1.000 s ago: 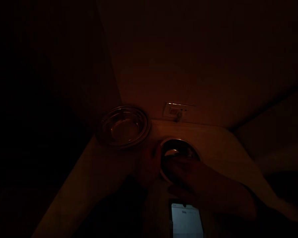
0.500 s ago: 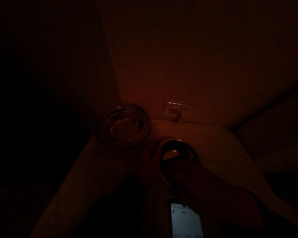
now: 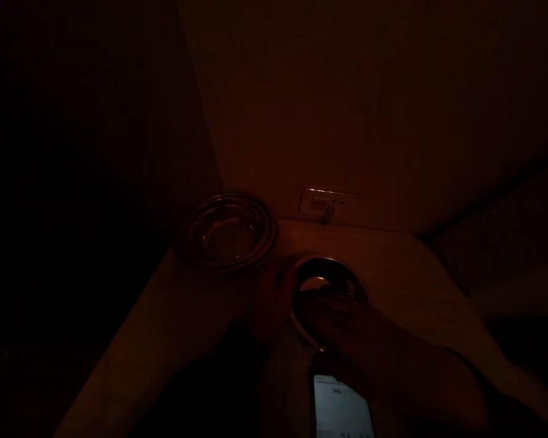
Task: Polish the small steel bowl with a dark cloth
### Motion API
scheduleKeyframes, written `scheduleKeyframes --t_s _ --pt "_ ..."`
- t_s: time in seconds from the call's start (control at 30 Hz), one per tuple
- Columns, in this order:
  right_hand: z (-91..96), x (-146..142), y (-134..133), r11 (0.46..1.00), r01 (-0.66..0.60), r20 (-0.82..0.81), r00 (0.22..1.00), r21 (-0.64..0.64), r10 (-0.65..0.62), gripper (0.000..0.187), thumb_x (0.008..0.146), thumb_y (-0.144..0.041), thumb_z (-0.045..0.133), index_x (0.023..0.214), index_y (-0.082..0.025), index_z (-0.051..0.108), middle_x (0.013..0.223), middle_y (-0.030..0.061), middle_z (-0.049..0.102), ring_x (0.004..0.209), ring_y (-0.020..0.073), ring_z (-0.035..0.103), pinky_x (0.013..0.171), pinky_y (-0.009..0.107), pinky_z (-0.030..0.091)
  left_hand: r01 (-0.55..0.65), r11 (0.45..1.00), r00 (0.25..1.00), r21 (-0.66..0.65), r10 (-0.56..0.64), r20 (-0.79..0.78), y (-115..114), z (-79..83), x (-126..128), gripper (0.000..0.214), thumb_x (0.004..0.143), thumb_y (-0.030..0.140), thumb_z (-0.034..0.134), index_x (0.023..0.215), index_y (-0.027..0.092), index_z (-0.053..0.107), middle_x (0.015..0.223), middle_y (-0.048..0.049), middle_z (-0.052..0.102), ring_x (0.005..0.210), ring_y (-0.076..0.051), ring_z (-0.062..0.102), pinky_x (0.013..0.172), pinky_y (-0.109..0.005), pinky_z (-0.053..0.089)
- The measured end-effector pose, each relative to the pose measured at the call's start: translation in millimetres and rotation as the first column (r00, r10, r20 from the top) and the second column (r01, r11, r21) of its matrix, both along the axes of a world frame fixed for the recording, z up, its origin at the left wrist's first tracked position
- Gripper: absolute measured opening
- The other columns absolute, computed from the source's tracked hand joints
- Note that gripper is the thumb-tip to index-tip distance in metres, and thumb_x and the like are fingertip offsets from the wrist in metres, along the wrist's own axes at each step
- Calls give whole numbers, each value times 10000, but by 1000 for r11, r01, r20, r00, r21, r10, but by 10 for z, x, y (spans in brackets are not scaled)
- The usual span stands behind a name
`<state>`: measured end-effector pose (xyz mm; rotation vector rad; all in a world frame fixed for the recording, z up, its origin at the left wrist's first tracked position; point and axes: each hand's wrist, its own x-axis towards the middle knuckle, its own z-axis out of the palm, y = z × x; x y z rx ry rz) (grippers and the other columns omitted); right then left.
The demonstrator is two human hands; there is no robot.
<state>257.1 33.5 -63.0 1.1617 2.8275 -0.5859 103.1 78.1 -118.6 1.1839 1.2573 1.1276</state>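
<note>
The scene is very dark. A round metal bowl (image 3: 331,264) with a shiny rim stands on the wooden table in front of me. My left hand (image 3: 274,298) is closed around the bowl's left side, at the rim. Over the bowl's near right side lies my right hand (image 3: 340,316), its fingers reaching down inside. The fingertips are lost in shadow, so I cannot make out whether they hold anything. Just below the bowl, a phone (image 3: 340,407) with a lit white screen lies partly behind my right wrist.
Wide, shallow metal dishes (image 3: 231,237), seemingly stacked, sit at the table's back left corner. A wall socket plate (image 3: 326,202) with something plugged in is just above the back edge. Walls rise behind the wooden table (image 3: 393,261), whose right corner is rounded.
The bowl has shifted or tilted slightly, and more of its near rim shows below my right hand. My left hand keeps its place at the side.
</note>
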Motion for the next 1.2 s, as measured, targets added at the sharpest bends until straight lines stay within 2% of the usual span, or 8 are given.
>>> scheduleKeyframes --t_s 0.17,0.27,0.47,0.67,0.9,1.03,1.2 --pt "-57 6 30 1000 4 6 1000 30 -4 564 885 -392 475 1357 -96 391 1375 164 445 1265 301 379 1028 458 346 -15 1000 999 22 16 -41 -8 -29 -20 288 842 264 453 1027 146 639 1040 -75 693 958 -179 632 871 -301 468" --pt "-41 -3 48 999 15 0 1000 31 -15 565 890 -409 455 1360 -102 390 1372 163 448 1268 313 368 1023 481 341 -24 999 998 44 27 -63 -18 -15 -9 280 844 257 446 1005 159 653 1014 -63 701 943 -179 635 868 -301 468" --pt "71 39 71 999 6 -35 999 -43 -8 423 867 -353 518 1247 -167 522 1257 128 554 1141 269 506 959 418 408 -7 999 999 42 9 -37 -25 4 -3 279 846 249 444 997 162 662 999 -57 709 919 -176 643 834 -284 483" --pt "181 113 38 996 1 -34 999 -90 -4 338 856 -276 532 1185 -212 569 1182 86 607 1056 245 566 912 380 433 4 1000 1000 19 -4 -9 -25 -14 2 285 850 263 446 1006 169 665 1005 -52 712 921 -175 648 822 -281 492" --pt "64 -12 -15 999 4 -33 999 -36 -6 484 839 -315 547 1285 -145 465 1289 150 529 1209 290 444 993 454 370 -31 999 999 32 32 -8 -13 11 30 260 838 211 443 959 154 666 958 -49 719 892 -167 653 820 -279 495" --pt "98 -1 0 999 -2 -22 1000 -43 1 415 839 -264 552 1236 -150 512 1242 132 569 1195 268 464 995 426 374 -47 998 998 46 48 -32 -12 10 11 253 832 221 458 947 160 674 960 -52 717 891 -173 651 813 -287 496" --pt "139 103 26 997 -38 -78 996 -61 33 288 851 -237 533 1129 -186 590 1125 99 634 1084 244 551 931 385 421 -44 999 999 -14 44 -32 10 35 -5 247 818 239 492 961 150 673 962 -66 718 896 -182 654 800 -288 503"
